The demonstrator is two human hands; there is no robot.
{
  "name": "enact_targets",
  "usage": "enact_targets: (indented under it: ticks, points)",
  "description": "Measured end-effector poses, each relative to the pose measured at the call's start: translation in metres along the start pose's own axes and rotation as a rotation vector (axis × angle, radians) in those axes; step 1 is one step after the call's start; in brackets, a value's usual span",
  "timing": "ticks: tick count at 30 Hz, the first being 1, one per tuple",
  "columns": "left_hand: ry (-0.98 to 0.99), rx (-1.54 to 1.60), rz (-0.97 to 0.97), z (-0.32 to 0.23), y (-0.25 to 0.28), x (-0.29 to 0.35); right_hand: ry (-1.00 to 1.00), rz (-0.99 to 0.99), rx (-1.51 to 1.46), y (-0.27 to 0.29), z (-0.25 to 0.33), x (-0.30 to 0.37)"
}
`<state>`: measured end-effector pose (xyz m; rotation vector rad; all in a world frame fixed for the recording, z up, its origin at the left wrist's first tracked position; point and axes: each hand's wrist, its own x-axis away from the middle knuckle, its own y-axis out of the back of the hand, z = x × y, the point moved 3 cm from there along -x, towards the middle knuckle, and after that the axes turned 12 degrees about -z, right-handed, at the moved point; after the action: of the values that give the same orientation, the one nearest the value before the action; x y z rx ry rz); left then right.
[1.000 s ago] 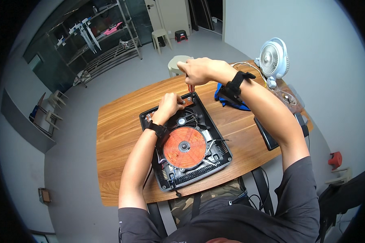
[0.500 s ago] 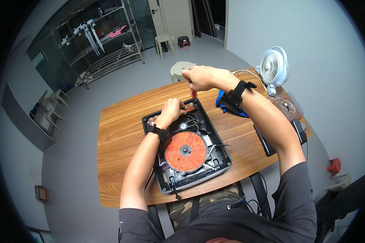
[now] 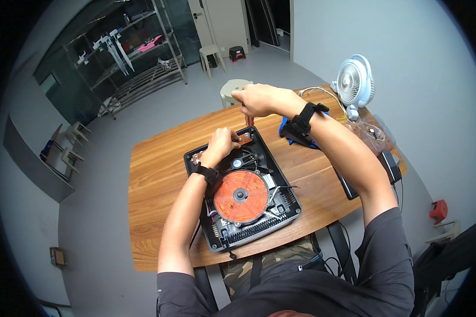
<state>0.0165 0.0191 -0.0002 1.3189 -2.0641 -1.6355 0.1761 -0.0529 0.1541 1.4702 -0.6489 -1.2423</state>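
An opened black induction cooker [image 3: 285,211] lies on the wooden table [image 3: 158,179], its round copper coil [image 3: 240,195] exposed. My left hand [image 3: 220,146] rests on a brown circuit board [image 3: 245,139] at the cooker's far edge. My right hand [image 3: 256,100] is raised above that edge, shut on a screwdriver [image 3: 249,120] that points straight down at the board. Both wrists wear black bands.
A blue object [image 3: 286,128] lies right of the cooker. A white desk fan [image 3: 354,84], a clear plastic container [image 3: 373,133] and a black flat device [image 3: 388,166] sit at the table's right end. A pale stool [image 3: 232,90] stands beyond the table; metal shelving [image 3: 132,58] stands far back.
Both hands stay at the cooker's far edge. The right hand with the screwdriver holds over the board with only slight shifts; the view has moved a little.
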Motion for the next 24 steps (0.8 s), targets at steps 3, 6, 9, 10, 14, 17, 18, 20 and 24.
enact_targets:
  ticks: [3,6,9,10,14,17,18,20,24]
  points:
    - [0.014,0.006,0.013,0.002,-0.004,-0.001,-0.094,0.092,0.124,0.000,0.002,-0.003]
    - [0.011,0.010,0.010,-0.001,-0.002,-0.001,-0.141,0.151,0.192,0.003,0.005,-0.002]
    - [0.030,0.032,0.003,-0.003,0.004,0.003,-0.203,0.175,0.166,0.014,0.014,0.002]
    - [0.034,0.029,0.009,-0.001,0.004,0.003,-0.233,0.180,0.150,0.016,0.017,0.004]
    - [0.018,0.018,0.011,-0.002,-0.001,-0.001,-0.076,0.144,0.026,-0.008,-0.011,-0.004]
    - [0.018,0.010,0.010,-0.003,0.001,0.002,-0.055,0.131,0.109,-0.002,0.000,-0.004]
    - [0.014,0.006,0.013,-0.005,0.002,0.001,-0.105,0.134,0.118,-0.002,0.001,-0.005]
    - [0.020,0.018,0.016,-0.002,0.000,0.000,-0.205,0.140,0.135,0.000,0.002,-0.006]
    - [0.022,0.007,0.004,-0.005,0.004,0.001,-0.197,0.150,0.123,0.006,0.003,0.002]
